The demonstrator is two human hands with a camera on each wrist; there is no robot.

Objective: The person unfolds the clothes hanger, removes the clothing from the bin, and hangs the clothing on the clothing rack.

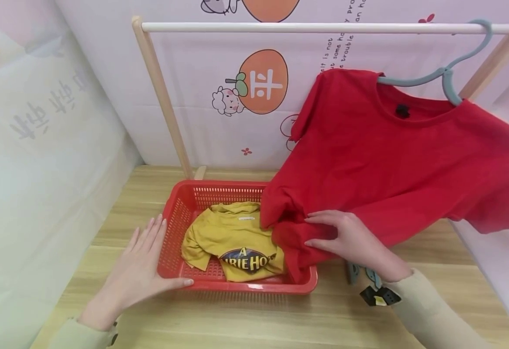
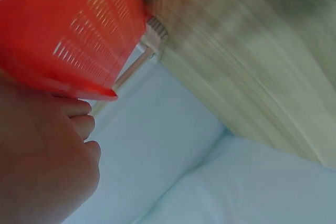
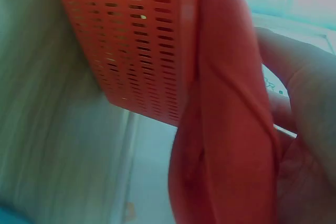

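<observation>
A red plastic basket [image 1: 241,287] holds a folded yellow T-shirt [image 1: 232,237] with a dark printed logo. My left hand [image 1: 138,269] rests at the basket's front left corner, fingers straight along the left side and thumb on the front rim. A red T-shirt [image 1: 381,160] hangs on a blue-grey hanger [image 1: 416,81]; its lower part drapes over the basket's right side. With thumb and fingers my right hand [image 1: 350,240] holds a bunched fold of its lower part. In the right wrist view, red fabric [image 3: 236,108] hides the fingertips.
The hanger hooks over a white rod [image 1: 280,27] on a wooden-legged rack [image 1: 163,102] behind the basket. Blue-grey pieces [image 1: 372,276] lie on the wood-grain table [image 1: 228,322], partly under my right forearm. Printed sheets [image 1: 184,87] stand at the back and sides.
</observation>
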